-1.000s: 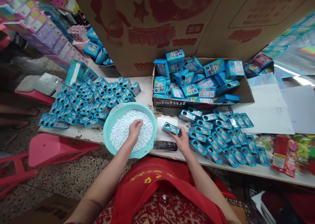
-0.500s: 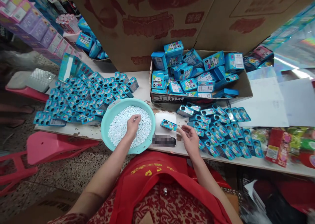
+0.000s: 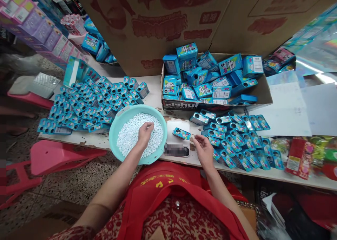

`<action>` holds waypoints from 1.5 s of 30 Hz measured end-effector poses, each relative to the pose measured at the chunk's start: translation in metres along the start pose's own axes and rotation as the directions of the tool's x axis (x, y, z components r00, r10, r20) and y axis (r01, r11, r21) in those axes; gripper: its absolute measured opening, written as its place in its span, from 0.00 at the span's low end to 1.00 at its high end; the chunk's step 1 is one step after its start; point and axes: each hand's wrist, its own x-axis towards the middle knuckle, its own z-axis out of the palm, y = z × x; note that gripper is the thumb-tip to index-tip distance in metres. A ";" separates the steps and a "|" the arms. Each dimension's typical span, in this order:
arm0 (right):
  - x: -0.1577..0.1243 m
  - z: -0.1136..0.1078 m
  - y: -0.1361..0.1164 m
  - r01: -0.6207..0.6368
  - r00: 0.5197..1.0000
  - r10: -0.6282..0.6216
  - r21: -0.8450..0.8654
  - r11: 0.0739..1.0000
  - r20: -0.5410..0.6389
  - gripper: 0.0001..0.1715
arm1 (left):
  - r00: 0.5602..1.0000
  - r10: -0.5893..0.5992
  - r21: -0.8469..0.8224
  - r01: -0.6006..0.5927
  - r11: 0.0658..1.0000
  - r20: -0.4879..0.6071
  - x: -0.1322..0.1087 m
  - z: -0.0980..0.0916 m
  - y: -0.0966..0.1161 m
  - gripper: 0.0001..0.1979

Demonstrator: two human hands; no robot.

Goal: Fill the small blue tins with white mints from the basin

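Observation:
My left hand [image 3: 144, 134] is over the turquoise bowl [image 3: 112, 141], its fingers closed in a pinch above the small white candies [image 3: 129, 138]. What the fingertips hold, if anything, is too small to make out. A small blue tin [image 3: 181, 133] with a round hole in its top stands on the white scale [image 3: 170, 124], whose front display is blurred. Just right of that tin, my right hand [image 3: 204, 150] is open with its fingers apart, holding nothing. Close beyond it, several blue tins [image 3: 231, 141] stand grouped on the table.
Another crowd of blue tins [image 3: 86, 103] covers the table left of the bowl. Behind the scale, an open carton [image 3: 200, 107] is heaped with blue packs against a large cardboard box [image 3: 168, 29]. White sheets [image 3: 286, 106] lie at right; a pink stool [image 3: 52, 155] stands at left.
The view has shifted slightly. My left hand stays over the candies with its fingers drawn together a little more. The tin on the scale and my right hand look nearly unchanged.

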 end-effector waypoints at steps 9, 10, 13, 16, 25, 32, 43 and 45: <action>0.002 0.009 0.007 0.036 0.999 -0.035 -0.026 0.999 0.036 0.23 | 0.554 0.405 0.410 -0.824 0.390 0.728 -0.039 0.065 0.033 0.21; 0.004 0.009 0.005 0.057 0.998 -0.056 -0.035 0.998 0.034 0.23 | 0.543 0.361 0.426 -0.831 0.357 0.758 -0.039 0.071 0.036 0.19; 0.014 0.008 -0.003 0.206 0.979 -0.203 -0.158 0.966 0.037 0.20 | 0.625 0.373 0.476 -0.773 0.419 0.685 -0.028 0.064 0.045 0.16; 0.031 0.005 -0.010 0.463 0.878 -0.473 -0.383 0.800 0.073 0.17 | 0.774 0.538 0.532 -0.626 0.570 0.334 -0.005 0.027 0.062 0.19; 0.078 0.016 -0.011 0.455 0.780 -0.601 -0.817 0.353 0.174 0.17 | 0.860 0.511 0.818 -0.292 0.495 -0.002 0.132 -0.005 0.095 0.17; 0.090 0.013 -0.004 0.471 0.697 -0.658 -0.874 0.120 0.285 0.13 | 0.886 0.463 0.889 -0.199 0.412 -0.016 0.144 -0.001 0.078 0.15; 0.062 0.018 -0.033 0.775 0.577 -0.708 -0.547 0.317 0.407 0.20 | 0.876 0.428 0.786 -0.420 0.453 0.221 0.011 -0.028 -0.029 0.15; 0.046 0.033 -0.031 0.755 0.636 -0.610 -0.544 0.367 0.472 0.21 | 0.889 0.385 0.778 -0.420 0.467 0.249 0.000 -0.027 -0.038 0.15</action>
